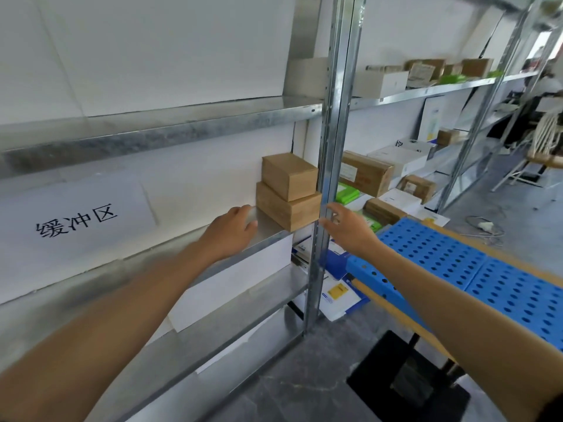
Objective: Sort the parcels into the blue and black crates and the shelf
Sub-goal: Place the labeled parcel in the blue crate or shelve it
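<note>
A white paper sign [76, 220] printed with black characters lies flat against the white wall board [152, 56], well to the left of the left fingers [243, 210]. Far to the right of the right fingers [333, 208] and beyond them, a white cable [485, 224] lies on the grey floor [304, 376], near a chair [543, 138].

Brown cardboard stack on your shelf [268, 231]
The smaller parcel [289, 176] sits upright atop the larger parcel [288, 208], both just left of the upright post [327, 178]; your perforated blue crate [457, 263] lies right of it.
</note>
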